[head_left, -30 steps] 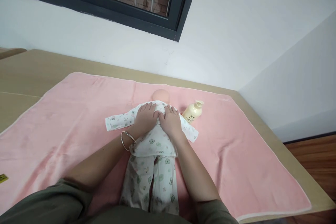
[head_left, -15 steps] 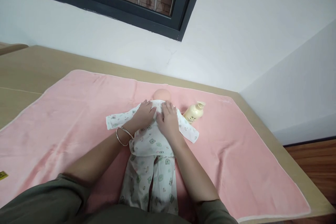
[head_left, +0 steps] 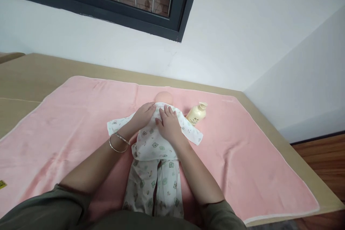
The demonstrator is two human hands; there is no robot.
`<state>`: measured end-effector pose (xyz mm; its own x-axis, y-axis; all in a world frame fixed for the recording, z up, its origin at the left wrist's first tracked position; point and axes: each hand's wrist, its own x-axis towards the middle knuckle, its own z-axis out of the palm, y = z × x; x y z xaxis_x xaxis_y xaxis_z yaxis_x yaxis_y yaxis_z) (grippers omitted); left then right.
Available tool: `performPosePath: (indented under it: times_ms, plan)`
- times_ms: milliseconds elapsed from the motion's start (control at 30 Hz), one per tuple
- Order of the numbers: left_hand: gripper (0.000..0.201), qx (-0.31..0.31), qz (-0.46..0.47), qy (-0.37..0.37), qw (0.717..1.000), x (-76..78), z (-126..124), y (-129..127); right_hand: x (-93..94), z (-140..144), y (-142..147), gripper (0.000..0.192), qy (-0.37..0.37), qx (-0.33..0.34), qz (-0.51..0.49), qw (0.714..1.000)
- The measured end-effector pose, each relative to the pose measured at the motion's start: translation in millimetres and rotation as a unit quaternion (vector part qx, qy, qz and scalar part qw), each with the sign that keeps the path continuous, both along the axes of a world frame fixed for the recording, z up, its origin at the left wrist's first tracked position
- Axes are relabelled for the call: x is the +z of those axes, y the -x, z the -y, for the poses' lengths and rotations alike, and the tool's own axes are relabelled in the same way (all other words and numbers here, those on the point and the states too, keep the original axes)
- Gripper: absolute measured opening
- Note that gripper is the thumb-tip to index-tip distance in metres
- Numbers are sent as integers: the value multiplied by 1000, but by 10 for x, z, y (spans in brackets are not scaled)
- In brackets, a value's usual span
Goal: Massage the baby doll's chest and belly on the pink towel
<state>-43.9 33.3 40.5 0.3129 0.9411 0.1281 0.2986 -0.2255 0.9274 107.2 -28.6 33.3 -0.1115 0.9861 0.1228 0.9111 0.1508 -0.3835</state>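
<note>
The doll lay on its back in the middle of the pink towel, head at the far end and legs toward the person, dressed in a white printed top with loose matching trousers. Both hands rested on its chest just below the neck: the left hand lay flat with the fingers stretched toward the collar, and the right hand pressed palm down beside it, fingers spread, the two nearly touching. Neither hand was closed around anything; whether any fingertip pinched a fold of cloth could not be told. A pair of thin bangles hung on the left wrist. Just to the right of the doll's shoulder, close to the sleeve, stood a cream pump bottle, tilted or lying on the towel. The towel covered a tan table set against a white wall under a dark window frame. The likely troubles were small ones: a sweep of the right hand or the sleeve could knock the bottle over, the bangles could snag the thin fabric, and pressing unevenly could bunch the top or slide the doll and towel.
</note>
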Motion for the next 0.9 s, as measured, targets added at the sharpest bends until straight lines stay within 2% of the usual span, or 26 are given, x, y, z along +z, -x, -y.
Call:
performPosePath:
  times_ms: [100,200,267,367,433,533,600,667,733,800,900]
  plan:
    - [32,-4,109,102,989,93,87,-28,105,31,-36,58,0,14,-25,1000]
    - [41,36,263,207,942,176,224,-87,106,52,-4,59,-29,10,-30,999]
    - [50,68,330,241,910,210,304,-133,46,45,43,61,-31,11,-15,999]
    - [53,99,357,246,896,233,354,-205,8,19,54,60,-20,22,-5,1000]
    - [51,99,346,253,898,246,350,-269,87,20,-20,54,-31,12,-31,999]
    - [55,24,311,265,912,291,327,-423,327,86,-237,50,-112,-39,-104,987]
    - [61,-36,317,278,906,338,310,-571,493,158,-410,51,-179,-79,-141,970]
    - [66,-71,363,315,874,387,285,-747,612,220,-576,52,-227,-121,-148,955]
    - [69,-87,421,373,822,424,244,-928,671,248,-724,56,-241,-161,-139,947]
    - [70,-102,460,423,774,445,190,-1091,681,237,-847,62,-208,-165,-124,956]
    - [71,-118,496,457,729,468,108,-1266,651,188,-950,69,-116,-133,-84,981]
